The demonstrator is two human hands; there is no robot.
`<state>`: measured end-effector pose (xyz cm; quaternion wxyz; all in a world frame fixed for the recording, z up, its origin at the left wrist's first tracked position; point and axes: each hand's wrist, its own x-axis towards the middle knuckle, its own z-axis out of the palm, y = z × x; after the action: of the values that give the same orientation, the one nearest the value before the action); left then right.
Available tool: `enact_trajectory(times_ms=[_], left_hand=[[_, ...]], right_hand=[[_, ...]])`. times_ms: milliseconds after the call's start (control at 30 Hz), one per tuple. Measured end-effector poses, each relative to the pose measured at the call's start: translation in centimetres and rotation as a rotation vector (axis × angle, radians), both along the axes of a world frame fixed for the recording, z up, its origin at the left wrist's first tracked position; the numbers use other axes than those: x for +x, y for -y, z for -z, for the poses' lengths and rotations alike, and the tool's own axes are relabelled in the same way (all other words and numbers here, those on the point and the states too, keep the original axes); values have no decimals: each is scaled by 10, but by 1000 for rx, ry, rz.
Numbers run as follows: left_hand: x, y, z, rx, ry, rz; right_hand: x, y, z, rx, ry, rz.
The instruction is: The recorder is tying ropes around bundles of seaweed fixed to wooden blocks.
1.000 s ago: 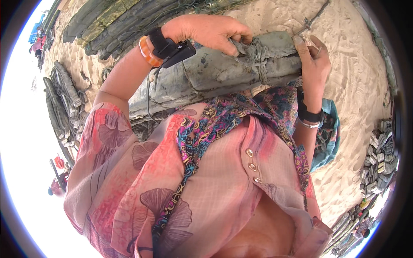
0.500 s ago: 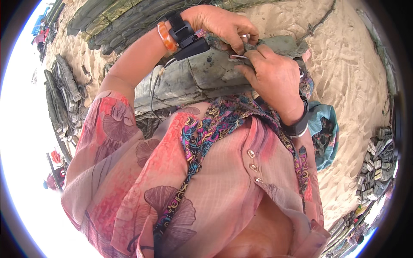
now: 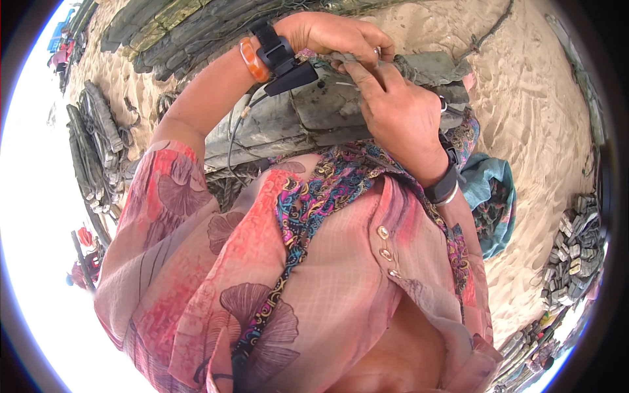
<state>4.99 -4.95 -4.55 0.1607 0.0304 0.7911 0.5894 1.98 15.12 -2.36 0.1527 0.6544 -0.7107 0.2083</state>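
Note:
Across my lap lies a long, weathered grey-green block, with dark cord lines running over it. My left hand, with an orange bracelet and a black strap at the wrist, bends over the block's upper side. Its fingers are closed on a grey-green strip. From the right my right hand meets it, index finger stretched to the strip and the other fingers curled. A thin pale flat piece sticks out beside the right fingers; its other end and the right thumb are hidden.
Behind the block, long grey-green slabs are stacked on sand. A teal bag with dark contents stands at the right. Bundled blocks lie at the left, more blocks at the far right. A cable hangs from my left wrist.
My right hand has turned and shifted slightly left, its index finger now reaching to the left fingers. The thin pale piece has moved left and shows less. My left hand has barely moved.

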Motion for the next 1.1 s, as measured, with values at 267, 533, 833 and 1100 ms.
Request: enact_trajectory(times_ms=[267,533,833,1100], left_hand=[[4,-4,-41,-218,33,-12],[19,2,-24,-535,-452,-19],[25,-9,-26,-477,-474,-55],[22,-30,-39,-466,-259,9]], right_hand=[[-12,3,16,-140,86,-103],[-63,-75,6,-223,1383,-324],[-106,-119,21,-706,1729,-329],[-103,-123,15,-429,1269,293]])
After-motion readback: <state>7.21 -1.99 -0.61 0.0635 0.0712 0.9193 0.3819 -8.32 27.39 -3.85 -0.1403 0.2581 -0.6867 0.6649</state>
